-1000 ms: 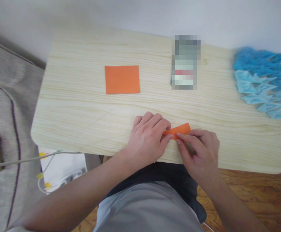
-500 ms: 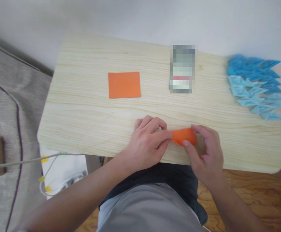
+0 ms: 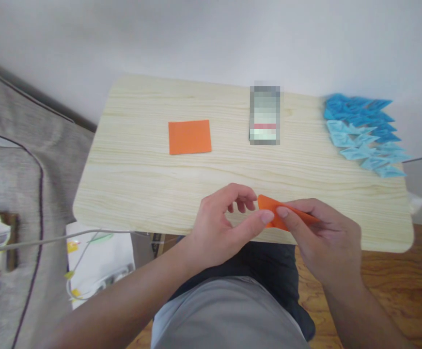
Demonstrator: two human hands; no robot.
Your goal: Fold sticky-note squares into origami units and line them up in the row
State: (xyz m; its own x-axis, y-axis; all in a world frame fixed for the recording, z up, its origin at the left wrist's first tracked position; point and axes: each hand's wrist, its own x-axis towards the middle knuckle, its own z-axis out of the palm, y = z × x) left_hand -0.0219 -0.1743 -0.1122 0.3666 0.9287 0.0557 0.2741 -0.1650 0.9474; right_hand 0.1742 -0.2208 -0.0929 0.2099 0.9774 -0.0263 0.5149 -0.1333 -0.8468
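Folded orange paper (image 3: 271,203): is sitting at the near side of the desk (image 3: 141,179), right of centre, slanting down to the right, its matte surface showing straight, crisp edges.
Right hand (image 3: 332,242): is pinching the folded paper between thumb and fingers, covering much of its right part.
Left hand (image 3: 220,228): is curving at the paper's left end, thumb and fingers spread apart, the thumb tip overlapping the paper.
Orange rectangle (image 3: 189,137): is lying flat and smooth, farther off to the left.
Pixelated oblong (image 3: 265,115): is lying near the far edge, its material blurred out.
Blue folded pieces (image 3: 356,110): are clustering at the far right, pointed and creased, pale ones nearer, darker ones farther.
Desktop: is showing pale, streaky wood grain and rounded near corners.
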